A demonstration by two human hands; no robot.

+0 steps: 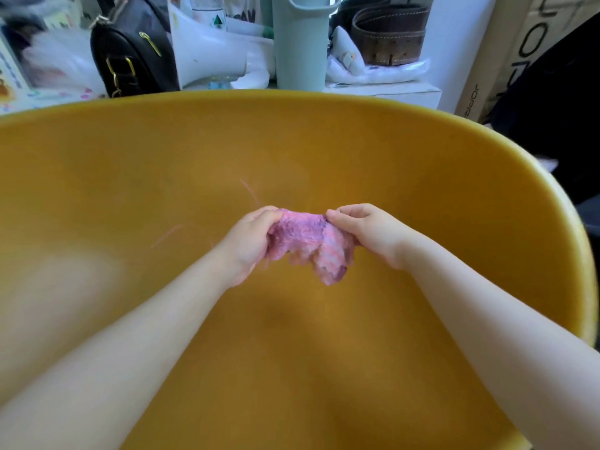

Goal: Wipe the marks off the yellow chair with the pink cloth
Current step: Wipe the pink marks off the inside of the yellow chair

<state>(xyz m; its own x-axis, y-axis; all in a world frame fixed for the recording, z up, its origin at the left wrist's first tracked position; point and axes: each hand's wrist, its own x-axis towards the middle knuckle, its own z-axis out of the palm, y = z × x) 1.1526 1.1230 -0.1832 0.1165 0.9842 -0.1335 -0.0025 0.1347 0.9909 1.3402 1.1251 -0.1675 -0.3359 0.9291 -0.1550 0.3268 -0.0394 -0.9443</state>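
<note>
The yellow chair (389, 151) fills most of the view, its curved shell seen from above. Thin pink marks (250, 191) run across the seat just beyond my hands, and a fainter pink streak (167, 235) lies to the left. The fuzzy pink cloth (310, 245) hangs bunched between both hands above the seat. My left hand (251, 241) pinches its left edge. My right hand (367, 230) pinches its right edge. The cloth's lower part droops free, apart from the marks.
Behind the chair's back rim stand a black handbag (130, 47), a white megaphone-shaped thing (207, 50), a pale green bottle (300, 43) and a coiled brown belt (389, 34). A cardboard box (506, 53) leans at the right.
</note>
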